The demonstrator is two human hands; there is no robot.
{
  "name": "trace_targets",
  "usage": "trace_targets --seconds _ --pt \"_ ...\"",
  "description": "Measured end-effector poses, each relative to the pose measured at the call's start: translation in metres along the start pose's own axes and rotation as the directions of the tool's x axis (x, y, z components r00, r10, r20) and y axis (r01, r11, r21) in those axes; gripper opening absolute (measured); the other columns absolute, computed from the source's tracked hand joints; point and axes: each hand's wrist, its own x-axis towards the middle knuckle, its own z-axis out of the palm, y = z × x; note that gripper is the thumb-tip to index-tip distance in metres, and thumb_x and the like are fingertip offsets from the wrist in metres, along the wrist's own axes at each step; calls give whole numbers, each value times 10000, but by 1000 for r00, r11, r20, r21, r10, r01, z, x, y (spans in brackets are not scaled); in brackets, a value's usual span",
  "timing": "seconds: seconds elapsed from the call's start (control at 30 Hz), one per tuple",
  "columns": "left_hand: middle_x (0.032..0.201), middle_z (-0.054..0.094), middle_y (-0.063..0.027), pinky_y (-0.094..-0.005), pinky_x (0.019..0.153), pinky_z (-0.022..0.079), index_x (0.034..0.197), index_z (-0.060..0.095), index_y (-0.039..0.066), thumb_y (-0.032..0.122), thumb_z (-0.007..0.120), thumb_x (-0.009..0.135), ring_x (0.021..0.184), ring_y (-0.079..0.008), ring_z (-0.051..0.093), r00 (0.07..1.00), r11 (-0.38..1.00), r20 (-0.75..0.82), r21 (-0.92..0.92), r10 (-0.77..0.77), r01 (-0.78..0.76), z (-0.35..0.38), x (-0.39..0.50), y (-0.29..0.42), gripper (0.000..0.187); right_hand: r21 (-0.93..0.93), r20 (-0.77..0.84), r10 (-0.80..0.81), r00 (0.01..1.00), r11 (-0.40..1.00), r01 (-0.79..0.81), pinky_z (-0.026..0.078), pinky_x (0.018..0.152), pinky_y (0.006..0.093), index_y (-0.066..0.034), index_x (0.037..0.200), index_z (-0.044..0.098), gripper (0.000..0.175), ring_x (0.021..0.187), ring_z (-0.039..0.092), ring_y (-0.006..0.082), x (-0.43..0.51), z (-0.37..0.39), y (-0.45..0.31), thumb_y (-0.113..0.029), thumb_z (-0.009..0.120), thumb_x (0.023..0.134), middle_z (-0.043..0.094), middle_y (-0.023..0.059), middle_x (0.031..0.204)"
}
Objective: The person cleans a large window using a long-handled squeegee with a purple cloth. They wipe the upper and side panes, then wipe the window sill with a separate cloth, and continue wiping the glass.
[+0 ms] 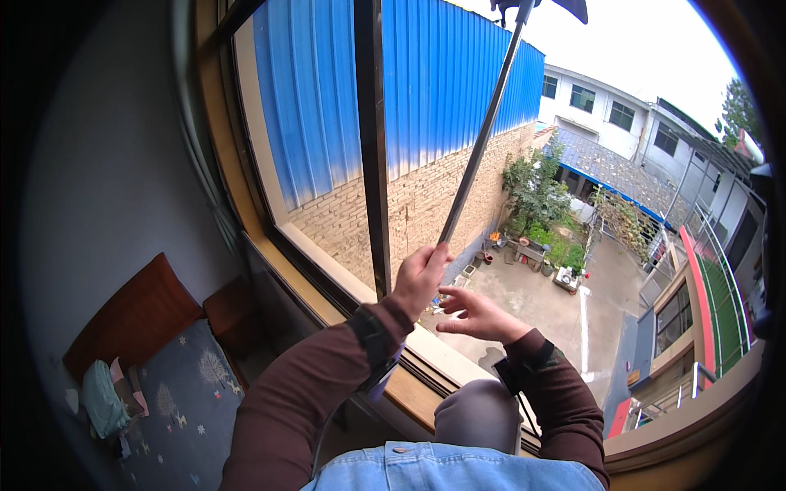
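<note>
My left hand (419, 279) is closed around the lower part of a long dark metal pole (482, 138), which slants up and to the right across the window opening. At the pole's top, by the upper rim of the view, a dark flat head (571, 7) shows only in part. My right hand (482, 314) is just below and to the right of the left one, its fingers spread and curled, holding nothing. A dark upright window frame bar (372, 147) stands left of the pole. Beneath my left forearm a purple item (382, 382) is mostly hidden.
My knee (479, 414) rests at the wooden window sill (412, 393) and its track. Outside, far below, lies a courtyard (522, 294) with plants; a blue corrugated metal wall (442, 80) rises on the left. Indoors at lower left is a bed (184, 405) with a wooden headboard (138, 313).
</note>
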Motion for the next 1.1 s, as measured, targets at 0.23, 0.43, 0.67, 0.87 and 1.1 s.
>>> trace_targets --seconds 0.23,0.43,0.67,0.87,1.1 --pt "548 399 56 -185 360 254 904 523 54 347 439 957 406 -25 321 986 981 -23 -101 163 -164 60 64 -3 309 -107 146 14 989 994 1 474 779 320 -38 1137 470 445 882 591 172 -7 -5 2 -315 653 841 623 94 907" --pt "586 403 45 -185 376 287 1012 496 86 361 416 962 428 -33 343 961 943 15 -193 277 -269 83 92 0 291 346 57 -4 998 938 -16 475 803 277 -8 1158 474 280 871 582 130 -21 -14 24 -190 486 945 599 48 895" --pt "609 466 9 -223 416 388 1043 458 137 361 426 957 460 -75 452 968 955 158 -254 197 -153 91 114 29 242 724 -180 61 982 684 90 467 649 304 -73 1249 401 323 690 535 154 -38 -7 51 -252 385 980 503 44 769" --pt "1075 531 -152 -302 801 477 1407 229 76 208 559 891 932 -217 575 869 920 432 184 241 -347 72 108 51 627 526 -596 111 795 802 283 309 353 213 -106 954 499 154 387 375 62 -32 -23 49 -257 521 929 412 -33 535" --pt "1177 464 -140 -343 813 479 1248 457 80 215 631 825 995 -221 530 826 531 192 684 530 -500 -14 80 65 477 361 -698 33 715 879 312 298 317 201 -104 873 511 178 361 393 43 10 -69 43 -258 599 887 442 -46 550"
